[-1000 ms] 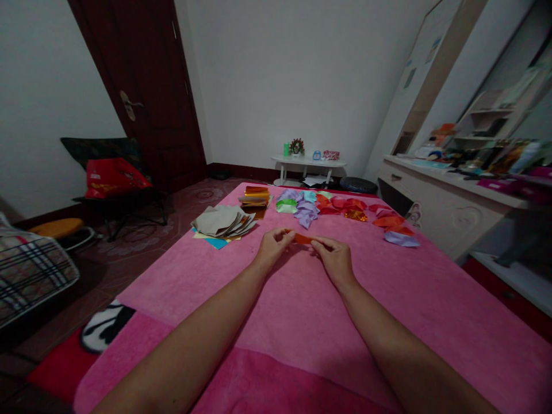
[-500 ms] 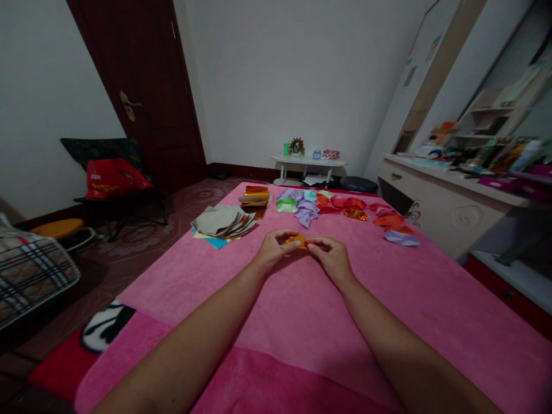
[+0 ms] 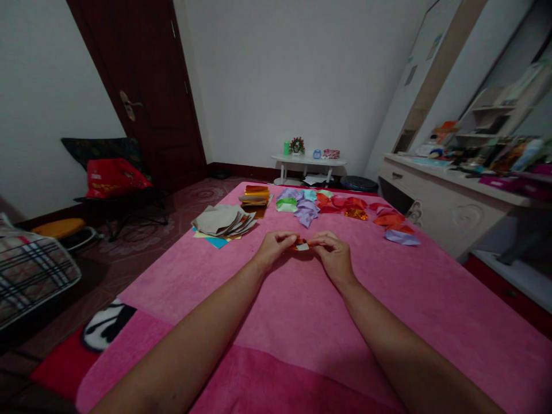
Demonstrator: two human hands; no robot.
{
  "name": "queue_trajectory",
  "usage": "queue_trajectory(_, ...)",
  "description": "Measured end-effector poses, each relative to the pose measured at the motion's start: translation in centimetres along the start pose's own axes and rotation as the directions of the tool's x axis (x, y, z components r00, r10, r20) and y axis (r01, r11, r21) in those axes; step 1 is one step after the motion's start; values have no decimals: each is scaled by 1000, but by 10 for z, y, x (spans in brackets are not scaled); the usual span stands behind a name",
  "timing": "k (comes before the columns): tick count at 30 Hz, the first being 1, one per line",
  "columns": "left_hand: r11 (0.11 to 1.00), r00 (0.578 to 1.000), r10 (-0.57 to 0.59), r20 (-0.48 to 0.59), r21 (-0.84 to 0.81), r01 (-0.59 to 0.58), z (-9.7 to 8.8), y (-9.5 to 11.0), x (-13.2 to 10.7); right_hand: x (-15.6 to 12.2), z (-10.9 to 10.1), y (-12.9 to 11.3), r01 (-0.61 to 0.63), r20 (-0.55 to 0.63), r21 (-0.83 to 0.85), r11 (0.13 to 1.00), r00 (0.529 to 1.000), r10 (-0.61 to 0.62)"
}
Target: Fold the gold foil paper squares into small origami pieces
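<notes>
Between my two hands is a small piece of shiny orange-gold paper (image 3: 302, 246) with a pale patch facing me, held just above the pink cloth (image 3: 284, 305). My left hand (image 3: 276, 246) pinches its left side with thumb and fingers. Its right side is pinched by my right hand (image 3: 331, 250). Fingers cover much of the paper, so its folds are hard to make out. Beyond my hands lie several folded paper pieces, among them a purple one (image 3: 306, 214), a green one (image 3: 286, 204) and a shiny orange one (image 3: 356, 214).
Left of my hands are a pile of grey-backed paper sheets (image 3: 222, 221) and a gold paper stack (image 3: 255, 196). More folded pieces, such as a lavender one (image 3: 402, 237), lie at right. A cluttered dresser (image 3: 448, 195) stands along the right side; a white table (image 3: 308, 159) is by the wall.
The paper has been turned in my fingers: its gold face showed before, and now a pale patch shows. Both hands stay in nearly the same place.
</notes>
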State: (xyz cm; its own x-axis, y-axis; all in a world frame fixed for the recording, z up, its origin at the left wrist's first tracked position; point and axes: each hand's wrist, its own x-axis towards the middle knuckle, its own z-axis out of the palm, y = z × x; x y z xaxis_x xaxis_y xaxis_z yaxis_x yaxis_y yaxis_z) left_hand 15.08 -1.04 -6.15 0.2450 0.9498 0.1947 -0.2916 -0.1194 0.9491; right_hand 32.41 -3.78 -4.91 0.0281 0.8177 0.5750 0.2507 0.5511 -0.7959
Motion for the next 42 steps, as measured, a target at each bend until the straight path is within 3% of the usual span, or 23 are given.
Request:
queue_trajectory(7,999,1000,-14,9,-34,14,-1,-1,-1,0,-2,1,-27,7,-4,1000,1000,27)
queue_trajectory(19,1000,1000,6,19,-26,-5,0,1,-1,1,3,15,-180,9,13,984,984,180)
queue_trajectory(29,1000,998,-16,60,-19,17,1,-3,-1,2,-2,17,-203,1,109,973,979,204)
queue_trajectory(36,999,991,-34,130,-9,35,-1,-6,-2,1,-2,17,-245,119,281,928,968,220)
queue_trajectory(42,1000,991,-22,135,16,20,-1,-5,-1,2,1,12,-241,144,303,922,968,205)
